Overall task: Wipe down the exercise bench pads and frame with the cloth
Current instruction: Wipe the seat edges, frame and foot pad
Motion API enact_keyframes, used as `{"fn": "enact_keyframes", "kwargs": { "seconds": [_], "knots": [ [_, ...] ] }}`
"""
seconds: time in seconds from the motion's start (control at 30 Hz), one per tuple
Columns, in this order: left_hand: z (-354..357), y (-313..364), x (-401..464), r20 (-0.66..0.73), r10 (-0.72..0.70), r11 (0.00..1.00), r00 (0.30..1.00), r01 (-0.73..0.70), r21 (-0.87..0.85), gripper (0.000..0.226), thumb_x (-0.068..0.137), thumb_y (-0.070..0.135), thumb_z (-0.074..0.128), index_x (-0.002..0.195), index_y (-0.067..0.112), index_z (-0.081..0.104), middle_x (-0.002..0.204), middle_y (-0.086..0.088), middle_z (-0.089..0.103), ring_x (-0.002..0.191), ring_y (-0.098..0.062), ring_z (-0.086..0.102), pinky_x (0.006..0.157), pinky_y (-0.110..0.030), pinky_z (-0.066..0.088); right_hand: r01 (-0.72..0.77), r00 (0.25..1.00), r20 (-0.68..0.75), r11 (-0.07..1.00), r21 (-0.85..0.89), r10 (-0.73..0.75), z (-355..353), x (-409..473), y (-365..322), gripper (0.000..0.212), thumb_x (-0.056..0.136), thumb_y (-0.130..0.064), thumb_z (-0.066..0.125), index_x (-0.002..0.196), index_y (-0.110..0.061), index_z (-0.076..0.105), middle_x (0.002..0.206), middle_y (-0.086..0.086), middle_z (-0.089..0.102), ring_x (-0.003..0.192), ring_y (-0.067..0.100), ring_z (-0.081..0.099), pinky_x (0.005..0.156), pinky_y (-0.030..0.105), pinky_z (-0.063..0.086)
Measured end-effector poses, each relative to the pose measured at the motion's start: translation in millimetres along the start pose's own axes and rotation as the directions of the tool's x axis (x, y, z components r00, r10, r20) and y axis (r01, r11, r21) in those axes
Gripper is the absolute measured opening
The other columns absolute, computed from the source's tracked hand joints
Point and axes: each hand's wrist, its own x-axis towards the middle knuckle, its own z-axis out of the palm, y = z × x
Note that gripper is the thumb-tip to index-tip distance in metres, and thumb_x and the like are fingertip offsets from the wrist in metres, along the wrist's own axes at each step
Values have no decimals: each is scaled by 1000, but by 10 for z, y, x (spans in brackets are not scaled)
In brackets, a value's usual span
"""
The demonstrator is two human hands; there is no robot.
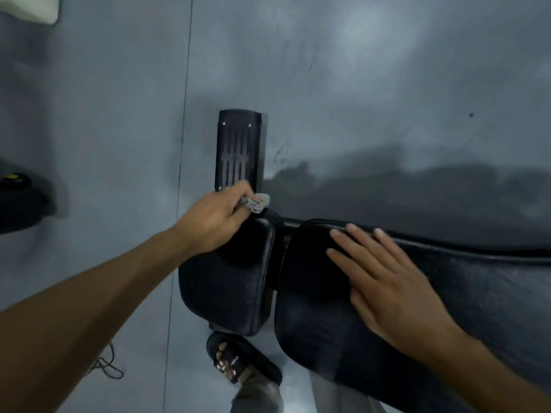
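Observation:
The black exercise bench fills the lower middle and right. Its small seat pad (226, 287) lies left of the long back pad (465, 287), with a dark gap between them. My left hand (214, 222) grips a bunched grey cloth (257, 203) at the far corner of the seat pad, near the black frame bar (290, 223). My right hand (384, 281) rests flat, fingers spread, on the near end of the back pad. A black slotted foot plate (237, 150) of the frame lies on the floor beyond the cloth.
Grey floor (357, 84) surrounds the bench. My foot in a black slide sandal (238, 359) stands just below the seat pad. A dark object (21, 201) sits at the left edge, a thin cord (107, 368) lies at lower left, and a pale object (35, 7) is at top left.

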Motion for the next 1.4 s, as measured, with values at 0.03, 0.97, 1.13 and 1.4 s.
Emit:
{"fn": "enact_keyframes", "kwargs": {
  "seconds": [0.03, 0.97, 1.13, 1.4],
  "knots": [
    [-78, -53, 35, 6, -52, 998, 999, 52, 32, 7, 107, 27, 48, 107, 20, 49, 70, 3, 56, 64, -21, 55, 55, -35, 37, -53, 998, -25, 999, -5, 53, -90, -157, 143, 61, 87, -23, 47, 147, -15, 54, 164, 7, 33, 154, 28, 25, 123, 53, 22],
    [505, 1058, 229, 28, -47, 988, 999, 51, -147, 28, 106, 25, 51, 128, 34, 64, 101, 4, 74, 94, -19, 69, 89, -38, 53, -205, 976, 41, 961, -185, 216, -181, -725, 628, 66, 92, -32, 43, 157, -21, 34, 161, 16, 35, 147, 33, 35, 126, 47, 16],
    [748, 1634, 204, 18, 173, 969, 985, -167, -180, 33, 103, 20, 52, 131, 30, 66, 125, 8, 72, 118, -16, 65, 100, -31, 47, -221, 973, 35, 959, -176, 230, -215, -705, 610, 65, 91, -32, 44, 155, -21, 38, 159, 15, 39, 145, 33, 38, 125, 46, 17],
    [660, 1405, 203, 4, 135, 990, 991, -135, -48, 26, 106, 26, 47, 127, 26, 63, 113, -7, 73, 108, -33, 65, 88, -43, 49, -261, 959, 57, 945, -196, 277, -246, -675, 554, 66, 89, -33, 46, 154, -22, 39, 155, 15, 43, 143, 34, 39, 126, 44, 14]
  ]
}}
